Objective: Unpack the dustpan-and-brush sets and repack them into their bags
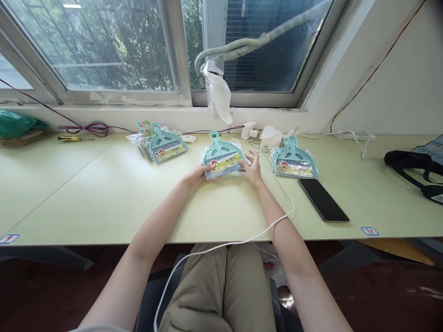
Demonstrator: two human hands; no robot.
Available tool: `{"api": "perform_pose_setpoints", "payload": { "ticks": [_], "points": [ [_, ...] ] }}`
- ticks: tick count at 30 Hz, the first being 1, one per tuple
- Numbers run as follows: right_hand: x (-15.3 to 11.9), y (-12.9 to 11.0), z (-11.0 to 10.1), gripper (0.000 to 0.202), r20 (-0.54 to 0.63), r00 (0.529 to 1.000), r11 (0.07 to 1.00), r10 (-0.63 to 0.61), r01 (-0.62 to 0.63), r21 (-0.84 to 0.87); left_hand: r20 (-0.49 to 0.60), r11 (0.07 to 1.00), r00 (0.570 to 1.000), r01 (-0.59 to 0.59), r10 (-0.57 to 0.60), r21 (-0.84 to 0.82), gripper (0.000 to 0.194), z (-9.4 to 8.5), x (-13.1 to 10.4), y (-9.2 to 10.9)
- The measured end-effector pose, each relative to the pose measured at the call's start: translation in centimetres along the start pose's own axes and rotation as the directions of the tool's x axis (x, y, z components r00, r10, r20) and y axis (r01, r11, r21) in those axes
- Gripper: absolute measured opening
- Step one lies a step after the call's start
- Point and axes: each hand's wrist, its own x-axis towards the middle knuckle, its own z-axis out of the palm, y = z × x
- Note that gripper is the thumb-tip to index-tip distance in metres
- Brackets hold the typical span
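Both hands grip one packaged dustpan set (222, 159) at table centre: the left hand (196, 175) pinches its 9 o'clock edge, the right hand (254, 167) curls its fingers on the 3 o'clock edge. A stack of packs (161, 144) lies at 10 o'clock, another pile (294, 160) at 3 o'clock beside a phone (323, 200) — judging by this, sorting seems roughly midway. The label print is unreadable, and pack counts are hidden by overlap.

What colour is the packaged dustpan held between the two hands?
Teal, with a yellow-green label across the front of the dustpan; the head view shows it best.
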Motion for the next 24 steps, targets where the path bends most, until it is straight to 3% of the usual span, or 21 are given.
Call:
{"api": "perform_pose_setpoints", "payload": {
  "ticks": [3, 5, 9, 12, 16, 19, 21, 24],
  "points": [
    [0.0, 0.0, 0.2, 0.027, 0.161, 0.956, 0.947, 0.245, -0.272, 0.174, 0.025, 1.000, 1.000, 0.007, -0.008, 0.019, 0.054, -0.3, 0.1, 0.0],
    [0.0, -0.1, 0.4, 0.013, 0.204, 0.933, 0.916, 0.296, -0.338, 0.218, 0.030, 0.999, 0.999, 0.010, -0.011, 0.031, 0.056, -0.4, 0.2, -0.1],
    [-0.1, -0.2, 0.7, 0.006, 0.173, 0.936, 0.902, 0.305, -0.343, 0.263, -0.039, 0.995, 0.999, -0.022, 0.026, 0.102, 0.059, -0.1, 0.4, -0.1],
    [-0.1, 0.0, 0.8, 0.005, 0.129, 0.934, 0.893, 0.332, -0.356, 0.274, -0.050, 0.977, 0.982, -0.176, 0.183, 0.121, 0.066, 0.6, -0.1, 0.2],
    [0.2, 0.0, 0.7, 0.007, 0.039, 0.928, 0.877, 0.371, -0.364, 0.314, 0.118, 0.932, 0.939, -0.337, 0.322, 0.137, 0.100, 1.7, -1.2, 0.6],
    [0.5, 0.0, 0.3, 0.011, -0.020, 0.925, 0.871, 0.380, -0.350, 0.345, 0.111, 0.903, 0.921, -0.388, 0.373, 0.183, 0.122, 2.3, -1.2, 0.3],
    [0.5, 0.1, 0.2, 0.013, -0.028, 0.928, 0.878, 0.371, -0.340, 0.338, 0.039, 0.876, 0.905, -0.421, 0.424, 0.235, 0.116, 2.4, -0.6, -0.2],
    [0.4, 0.1, 0.3, 0.013, -0.005, 0.936, 0.887, 0.353, -0.333, 0.320, -0.110, 0.843, 0.863, -0.443, 0.493, 0.306, 0.082, 2.2, 0.5, -0.6]
  ]
}}
